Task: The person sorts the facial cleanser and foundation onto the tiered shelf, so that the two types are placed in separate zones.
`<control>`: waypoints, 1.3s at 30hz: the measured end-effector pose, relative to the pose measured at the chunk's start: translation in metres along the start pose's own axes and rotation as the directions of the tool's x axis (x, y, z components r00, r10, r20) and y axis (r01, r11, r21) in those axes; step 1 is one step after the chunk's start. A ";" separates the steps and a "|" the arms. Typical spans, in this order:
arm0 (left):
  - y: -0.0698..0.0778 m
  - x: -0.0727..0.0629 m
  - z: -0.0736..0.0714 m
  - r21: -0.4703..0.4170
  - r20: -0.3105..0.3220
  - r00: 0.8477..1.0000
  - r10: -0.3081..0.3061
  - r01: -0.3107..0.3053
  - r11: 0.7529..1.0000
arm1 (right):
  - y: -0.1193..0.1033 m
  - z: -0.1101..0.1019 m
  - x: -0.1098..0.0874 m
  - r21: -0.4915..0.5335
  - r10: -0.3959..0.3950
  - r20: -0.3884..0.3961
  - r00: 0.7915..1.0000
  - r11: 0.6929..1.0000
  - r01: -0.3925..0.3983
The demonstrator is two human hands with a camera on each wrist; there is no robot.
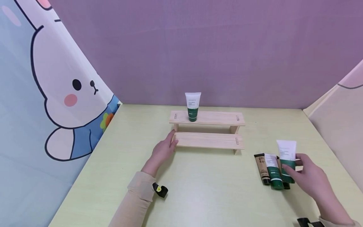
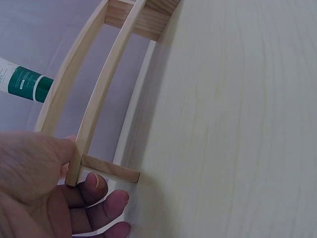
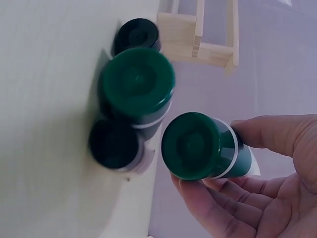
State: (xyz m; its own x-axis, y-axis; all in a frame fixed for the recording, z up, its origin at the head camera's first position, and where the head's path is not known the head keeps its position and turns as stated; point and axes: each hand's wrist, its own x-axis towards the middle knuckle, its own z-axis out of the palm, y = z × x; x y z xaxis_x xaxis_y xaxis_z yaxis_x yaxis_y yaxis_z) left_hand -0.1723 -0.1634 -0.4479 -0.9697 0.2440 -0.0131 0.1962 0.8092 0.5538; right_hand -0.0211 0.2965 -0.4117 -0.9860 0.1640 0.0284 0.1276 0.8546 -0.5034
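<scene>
My right hand [image 1: 313,178] pinches a white and green squeeze tube [image 1: 287,149] between thumb and fingers, cap down, raised over a small group of tubes. In that group lie a brown tube [image 1: 262,167] with a black cap, a white and green tube [image 1: 273,171], and a second black-capped tube [image 3: 115,144], mostly hidden in the head view. At the left end of a two-step wooden rack [image 1: 208,141], my left hand [image 1: 163,150] grips the lower step, thumb on one side and fingers on the other. Another white and green tube [image 1: 193,102] stands on its cap on the upper step.
The pale wood-grain table [image 1: 204,189] carries everything. A purple cloth [image 1: 198,53] rises behind its back edge. Cloth with a rabbit print [image 1: 62,85] borders the left side, and a pale cloth [image 1: 340,126] the right.
</scene>
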 end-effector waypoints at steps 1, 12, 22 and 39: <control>0.000 0.000 0.000 0.000 -0.001 1.000 0.000 0.000 1.000 | -0.002 0.000 0.001 0.004 -0.009 -0.005 1.000 1.000 0.009; 0.000 0.001 0.000 -0.006 0.002 1.000 -0.010 0.010 1.000 | -0.027 0.004 0.008 0.065 -0.115 -0.050 0.992 0.991 0.119; 0.000 0.000 0.000 -0.003 0.006 1.000 -0.006 0.006 1.000 | -0.054 0.005 0.019 0.118 -0.169 -0.077 0.983 0.977 0.177; -0.001 0.002 0.002 -0.012 0.012 1.000 -0.010 0.010 1.000 | -0.105 0.010 0.043 0.245 -0.251 -0.074 0.965 0.934 0.262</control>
State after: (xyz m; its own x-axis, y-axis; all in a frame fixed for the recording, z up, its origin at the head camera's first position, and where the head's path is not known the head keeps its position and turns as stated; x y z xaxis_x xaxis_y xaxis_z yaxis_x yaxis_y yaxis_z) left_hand -0.1742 -0.1628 -0.4506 -0.9698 0.2424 -0.0282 0.1848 0.8050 0.5638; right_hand -0.0779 0.2091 -0.3669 -0.9757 -0.0195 0.2181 -0.1650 0.7202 -0.6739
